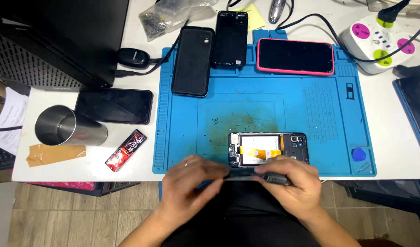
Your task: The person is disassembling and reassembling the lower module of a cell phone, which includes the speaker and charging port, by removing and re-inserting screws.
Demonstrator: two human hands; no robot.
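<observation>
I see my left hand (191, 176) and my right hand (294, 180) close together at the near edge of the bench (393, 151). Both hands pinch a thin dark strip (246, 175) that lies flat, with its long side running left to right between them. My left grip is closed on the left end of the strip, and my right grip is closed on the right end, where it looks like a dark tool handle, but I cannot tell for sure. Just past my fingers, a bit farther from me, lies an open phone (268, 149) with its back off, showing yellow and orange parts inside. It sits on a blue mat (264, 105), long side also left to right. My right hand is nearer to it. A metal cup (66, 126) lies on its side far to the left, and I cannot see anything in it.
</observation>
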